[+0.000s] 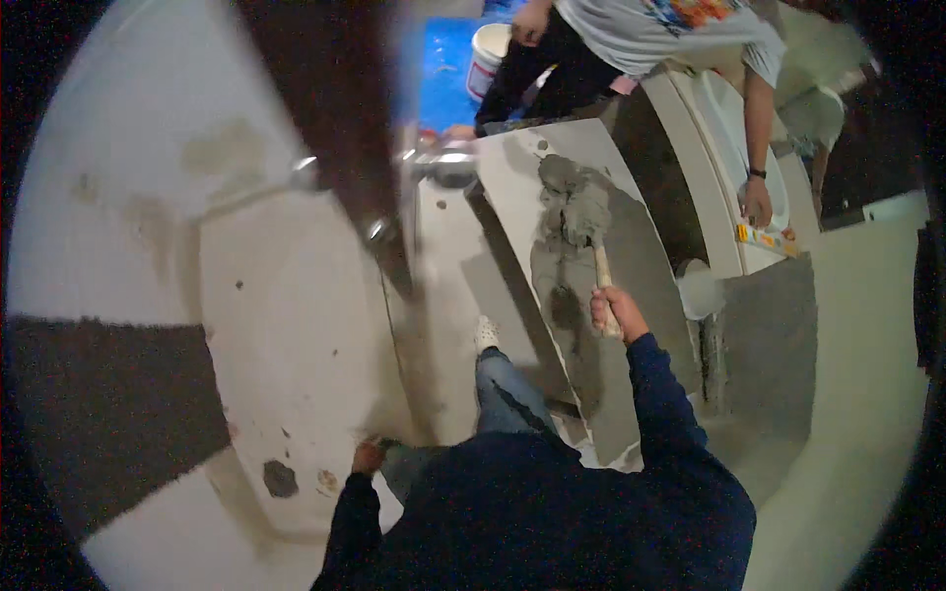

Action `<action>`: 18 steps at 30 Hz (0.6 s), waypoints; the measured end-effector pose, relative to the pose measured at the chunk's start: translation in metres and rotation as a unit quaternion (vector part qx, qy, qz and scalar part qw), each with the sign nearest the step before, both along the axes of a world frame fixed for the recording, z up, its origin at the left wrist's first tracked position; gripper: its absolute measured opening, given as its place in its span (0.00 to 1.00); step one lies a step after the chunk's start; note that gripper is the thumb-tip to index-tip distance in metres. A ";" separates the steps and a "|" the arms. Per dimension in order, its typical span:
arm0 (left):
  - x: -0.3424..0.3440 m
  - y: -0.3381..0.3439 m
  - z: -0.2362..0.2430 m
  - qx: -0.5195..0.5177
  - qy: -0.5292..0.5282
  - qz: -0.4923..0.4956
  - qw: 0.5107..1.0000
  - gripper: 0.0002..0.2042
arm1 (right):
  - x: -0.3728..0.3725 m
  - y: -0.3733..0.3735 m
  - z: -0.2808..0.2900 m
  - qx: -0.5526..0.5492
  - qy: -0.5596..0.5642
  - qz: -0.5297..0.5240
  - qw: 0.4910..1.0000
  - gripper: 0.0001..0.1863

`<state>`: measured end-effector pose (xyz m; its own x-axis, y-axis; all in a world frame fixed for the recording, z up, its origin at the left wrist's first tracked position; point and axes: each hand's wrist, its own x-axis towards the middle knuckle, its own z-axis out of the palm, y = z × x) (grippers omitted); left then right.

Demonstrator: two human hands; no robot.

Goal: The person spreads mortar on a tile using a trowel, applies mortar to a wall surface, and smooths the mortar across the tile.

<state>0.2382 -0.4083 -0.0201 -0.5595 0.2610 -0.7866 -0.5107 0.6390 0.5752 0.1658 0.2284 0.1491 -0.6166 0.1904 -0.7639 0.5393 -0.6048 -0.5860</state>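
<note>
My right hand [613, 311] is closed around the pale wooden handle [604, 271] of a trowel-like tool. Its head is covered by a heap of wet grey mortar [587, 212], so its shape is hidden. The mortar lies on a large light board [567, 340], much of which is coated grey. Low on my other side, my left hand [368, 458] hangs beside my leg, near a pale, shallow tray-like basin [296, 325]. Its fingers are too dark and blurred to read.
A dark brown door edge [335, 108] with metal handles [453, 165] blurs close in front. Beyond the board is another person [670, 39], one hand [757, 205] by a yellow-and-white object [764, 238]. A white bucket [489, 59] stands on blue sheeting [445, 74].
</note>
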 end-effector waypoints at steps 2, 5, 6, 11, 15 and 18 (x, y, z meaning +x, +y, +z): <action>0.024 -0.017 -0.028 -0.049 0.125 -0.118 0.984 0.13 | 0.012 -0.025 0.025 -0.032 0.004 0.050 0.998 0.05; 0.061 -0.017 -0.060 -0.058 0.210 -0.153 0.964 0.14 | 0.035 -0.049 0.059 -0.022 -0.035 0.158 0.987 0.06; 0.065 0.010 -0.062 -0.158 0.109 -0.074 0.979 0.14 | 0.046 -0.051 0.074 -0.021 -0.043 0.204 0.978 0.06; 0.106 0.059 -0.054 -0.331 0.035 -0.062 0.941 0.19 | 0.041 -0.113 0.111 -0.035 -0.174 0.372 0.911 0.08; 0.093 0.117 -0.031 -0.394 0.047 0.079 0.915 0.24 | -0.019 -0.195 0.082 0.006 -0.147 0.618 0.772 0.10; 0.092 0.107 -0.019 -0.350 -0.084 0.237 0.902 0.26 | -0.055 -0.324 0.019 0.151 -0.003 0.867 0.475 0.12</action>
